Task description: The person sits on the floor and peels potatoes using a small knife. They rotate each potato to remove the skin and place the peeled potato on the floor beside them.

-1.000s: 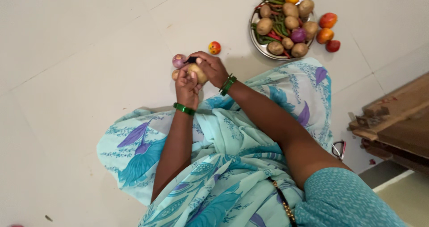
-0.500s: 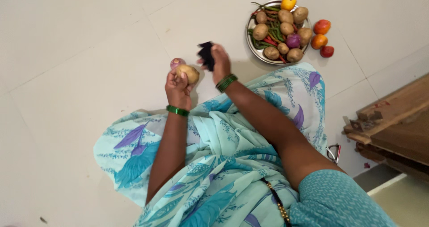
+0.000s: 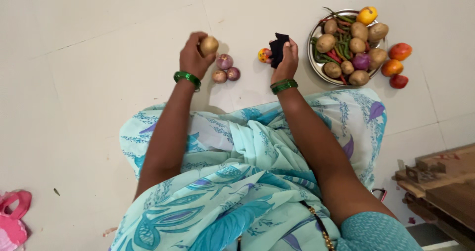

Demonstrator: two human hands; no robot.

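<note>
White tiled floor (image 3: 99,58), seen from above. Left hand (image 3: 194,58), fingers closed around a potato (image 3: 209,45), lifts it above three small onions (image 3: 223,69). Right hand (image 3: 284,58) grips a dark peeler (image 3: 278,47). Peeling appears barely begun; a full steel plate (image 3: 312,58) of vegetables waits at far right.

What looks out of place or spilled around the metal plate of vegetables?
Nothing is spilled. Three tomatoes lie on the floor beside the full metal plate, and three small onions sit loose near the left hand, which holds a potato. The right hand holds a dark tool.
</note>
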